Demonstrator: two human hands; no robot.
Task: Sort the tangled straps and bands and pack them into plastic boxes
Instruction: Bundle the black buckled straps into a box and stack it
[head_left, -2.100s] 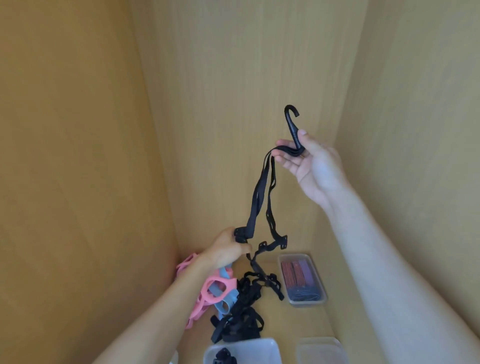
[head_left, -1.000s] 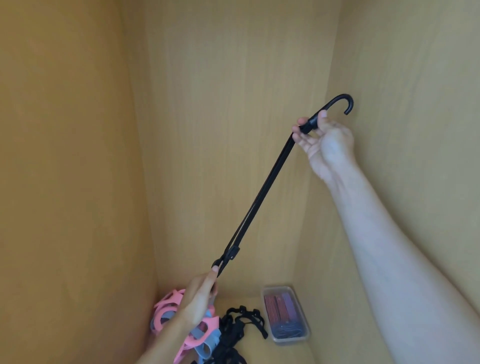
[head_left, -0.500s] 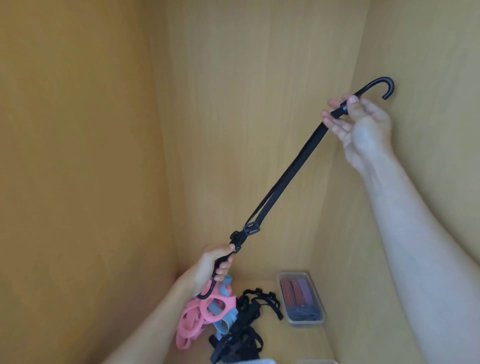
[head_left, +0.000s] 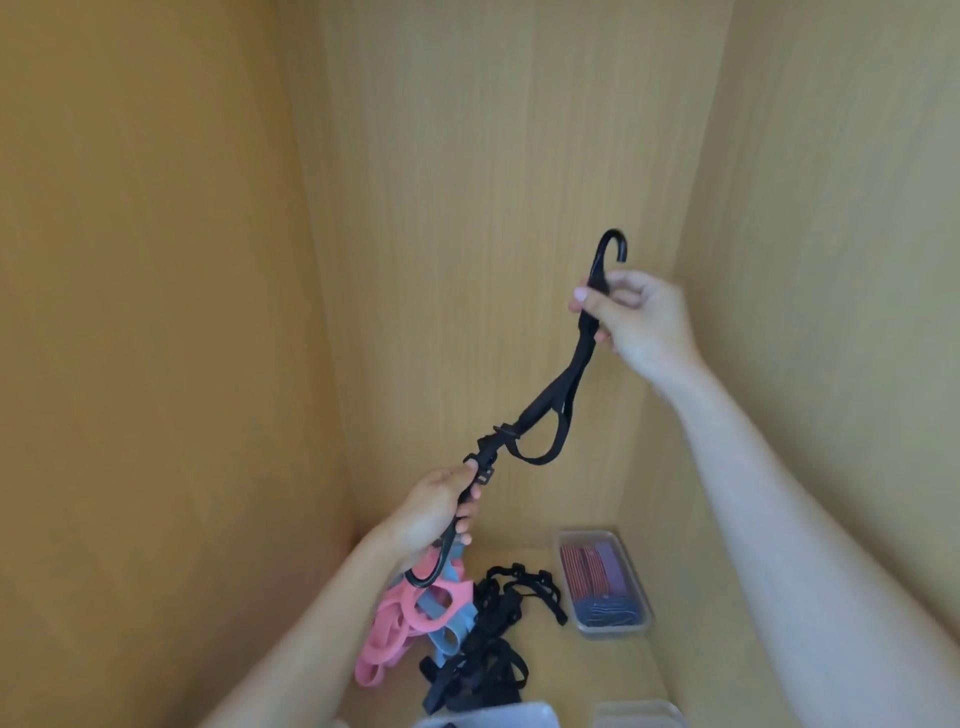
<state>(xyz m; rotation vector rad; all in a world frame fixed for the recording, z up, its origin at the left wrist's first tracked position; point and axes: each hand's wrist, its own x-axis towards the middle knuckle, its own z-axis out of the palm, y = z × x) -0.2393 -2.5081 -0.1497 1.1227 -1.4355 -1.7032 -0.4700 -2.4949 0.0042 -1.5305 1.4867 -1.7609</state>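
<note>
A black hook strap (head_left: 550, 395) hangs slack between my hands, with a loop sagging near its middle. My right hand (head_left: 636, 322) pinches its upper end just below the top hook, raised before the back wall. My left hand (head_left: 439, 512) grips the lower end, and the bottom hook pokes out under the fist. On the floor below lie a pile of black straps (head_left: 480, 654) and pink bands (head_left: 400, 623) with grey-blue bands (head_left: 452, 629) among them.
A clear plastic box (head_left: 631, 577) with red and dark bands stands at the back right of the floor. Rims of two more clear boxes (head_left: 488, 716) (head_left: 641, 713) show at the bottom edge. Wooden walls (head_left: 156, 312) close in on three sides.
My right hand has come down and toward the left, so the taut strap has gone slack and folded into a loop. My left hand keeps its grip on the lower end.
</note>
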